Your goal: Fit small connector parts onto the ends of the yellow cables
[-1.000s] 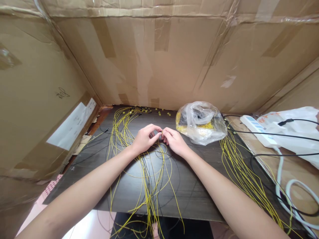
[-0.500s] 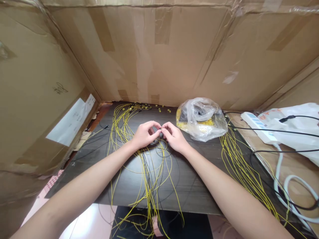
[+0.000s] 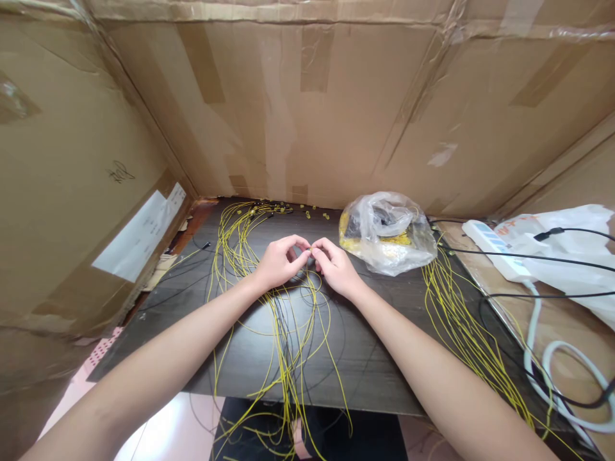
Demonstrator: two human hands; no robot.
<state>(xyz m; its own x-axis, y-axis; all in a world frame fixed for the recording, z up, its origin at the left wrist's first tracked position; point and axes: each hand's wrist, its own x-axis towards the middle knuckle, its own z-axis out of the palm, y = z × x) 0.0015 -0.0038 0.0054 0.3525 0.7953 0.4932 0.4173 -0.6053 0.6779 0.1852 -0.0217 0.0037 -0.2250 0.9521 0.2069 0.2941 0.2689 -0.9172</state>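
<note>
My left hand [image 3: 283,261] and my right hand [image 3: 335,266] meet fingertip to fingertip above the middle of the dark table. The left thumb and forefinger pinch what looks like the end of a thin yellow wire [image 3: 316,301]. At my right fingertips is a tiny yellowish piece, too small to make out clearly. Under both wrists lies a loose bundle of yellow wires [image 3: 286,358], mixed with some black ones, trailing over the table's front edge. More yellow wires [image 3: 225,240] curve up left of my left hand, their dark-tipped ends at the back.
Small yellow pieces [image 3: 308,216] lie scattered by the cardboard wall [image 3: 269,128]. A clear plastic bag [image 3: 384,256] with yellow contents sits right of my hands. Farther right are another yellow wire bundle [image 3: 461,333], black cables, and a white power strip [image 3: 494,250].
Both hands keep their pinch at nearly the same spot. A dark round shape seen below the fingertips earlier no longer shows, and a yellowish spot now shows between them. The view has tilted slightly.
</note>
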